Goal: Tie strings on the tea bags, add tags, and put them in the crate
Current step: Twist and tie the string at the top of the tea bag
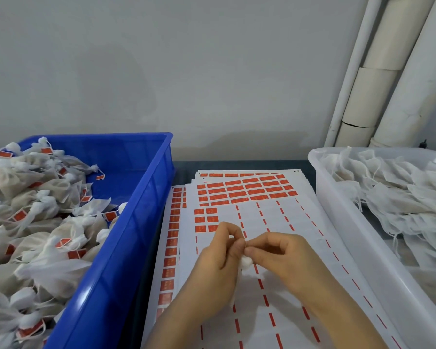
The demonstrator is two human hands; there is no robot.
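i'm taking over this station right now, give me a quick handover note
Left hand: grips the tea bag above the tag sheets.
Right hand: pinches the same bag's top, next to the left fingertips.
Done: many tied, tagged bags lie in the blue crate on the left.
Left: finish this bag (the hands hide whether it has a tag), crate it, then work through the untagged bags in the white tub on the right.
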